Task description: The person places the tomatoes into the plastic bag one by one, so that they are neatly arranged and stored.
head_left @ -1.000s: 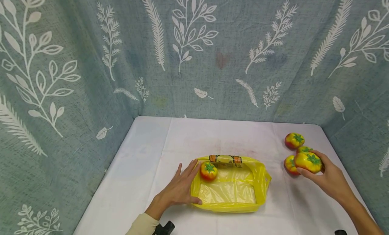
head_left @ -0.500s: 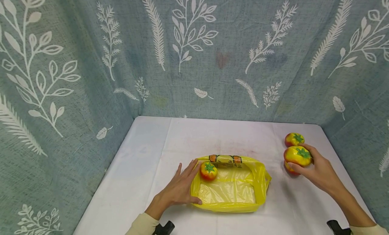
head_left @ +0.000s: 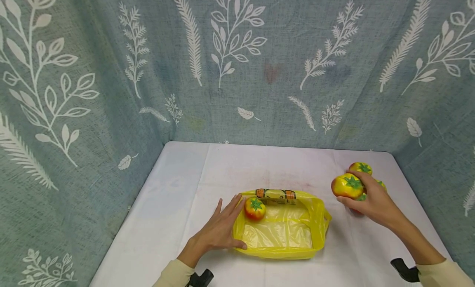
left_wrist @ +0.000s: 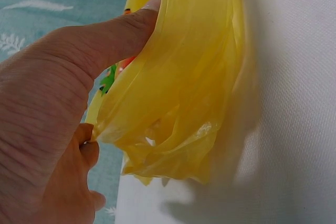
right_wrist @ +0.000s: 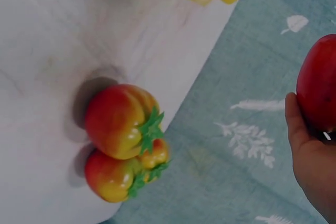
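A yellow plastic bag lies with its mouth spread on the white table, one red-and-yellow toy tomato inside at its back left. My left hand holds the bag's left end; the left wrist view shows the thumb hooked over the bag's edge. Above the table at the right, my right hand grips another toy tomato, whose red underside shows in the right wrist view. Three more tomatoes sit below and behind it, including a large one and a far one.
A blue-green leaf-patterned curtain stands around the back and sides of the white table. Black wrist mounts show at the left wrist and right wrist.
My right hand has moved left with the gripped tomato, from over the cluster toward the bag. The left hand, the bag and the tomato inside have stayed put.
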Tool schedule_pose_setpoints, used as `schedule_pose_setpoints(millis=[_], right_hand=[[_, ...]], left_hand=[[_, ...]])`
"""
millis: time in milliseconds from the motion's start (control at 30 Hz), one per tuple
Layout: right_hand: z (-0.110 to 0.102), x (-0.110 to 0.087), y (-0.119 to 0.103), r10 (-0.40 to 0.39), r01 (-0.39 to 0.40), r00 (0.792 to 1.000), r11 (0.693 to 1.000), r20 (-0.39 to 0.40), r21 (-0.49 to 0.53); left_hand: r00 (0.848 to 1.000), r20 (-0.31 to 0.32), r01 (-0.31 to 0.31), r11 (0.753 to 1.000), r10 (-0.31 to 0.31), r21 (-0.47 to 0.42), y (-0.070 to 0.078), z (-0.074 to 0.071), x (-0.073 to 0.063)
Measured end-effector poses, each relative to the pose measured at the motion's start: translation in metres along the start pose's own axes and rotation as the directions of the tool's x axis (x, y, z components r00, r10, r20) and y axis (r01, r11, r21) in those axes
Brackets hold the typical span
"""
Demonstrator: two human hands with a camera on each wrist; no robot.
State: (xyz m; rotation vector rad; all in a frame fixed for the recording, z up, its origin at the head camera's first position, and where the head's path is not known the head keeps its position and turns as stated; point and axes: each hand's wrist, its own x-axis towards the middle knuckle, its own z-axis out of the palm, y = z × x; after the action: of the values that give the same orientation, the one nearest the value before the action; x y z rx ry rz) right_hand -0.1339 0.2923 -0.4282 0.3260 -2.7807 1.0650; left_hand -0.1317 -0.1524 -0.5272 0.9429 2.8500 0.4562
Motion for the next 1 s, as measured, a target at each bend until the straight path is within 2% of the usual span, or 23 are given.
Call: schedule_pose_setpoints(millis=[267, 667, 1000], right_hand=[[0.007, 0.012, -0.014, -0.053, 0.054, 0.997, 0.999, 0.060, -0.009], [0.016, 0.025, -0.032, -0.038, 0.043, 0.987, 0.999, 0.156, -0.028], [0.025, 0.034, -0.038, -0.046, 0.043, 0.974, 0.999, 0.224, 0.018]], left_hand=[[1.000, -0.003, 0.000, 1.000, 0.000, 0.009, 0.000, 0.000, 0.000], [1.000, -0.010, -0.003, 1.000, 0.003, 0.006, 0.002, -0.003, -0.001], [1.000, -0.001, 0.009, 1.000, -0.009, 0.002, 0.002, -0.003, -0.002]])
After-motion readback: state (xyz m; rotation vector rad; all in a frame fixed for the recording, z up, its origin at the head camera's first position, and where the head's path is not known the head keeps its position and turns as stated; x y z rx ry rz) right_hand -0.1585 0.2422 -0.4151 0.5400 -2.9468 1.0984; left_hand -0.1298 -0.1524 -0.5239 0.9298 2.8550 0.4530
